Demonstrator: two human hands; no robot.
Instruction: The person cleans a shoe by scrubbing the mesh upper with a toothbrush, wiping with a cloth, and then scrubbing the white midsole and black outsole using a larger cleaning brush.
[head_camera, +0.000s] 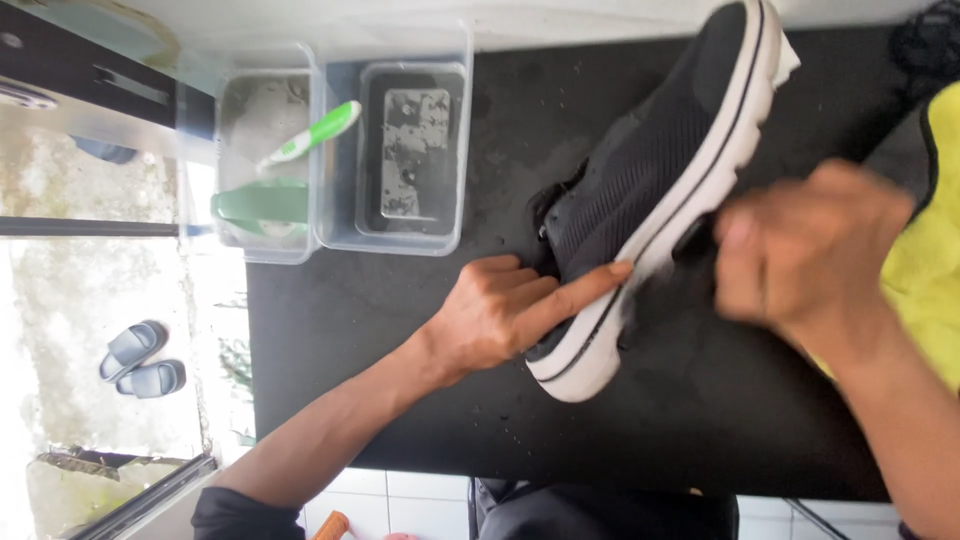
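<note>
A black knit shoe (655, 160) with a white sole lies on its side across a black tabletop (400, 380). My left hand (500, 310) grips its heel end, the forefinger stretched along the white sole edge. My right hand (805, 250) is blurred and pressed against the sole's underside near the middle; what it holds is hidden.
Two clear plastic tubs stand at the table's far left: one (265, 150) holds a green-and-white brush (310, 135) and a green thing, the other (415, 160) holds water. A yellow cloth (930, 270) lies at the right. Grey slippers (140, 358) sit on the floor.
</note>
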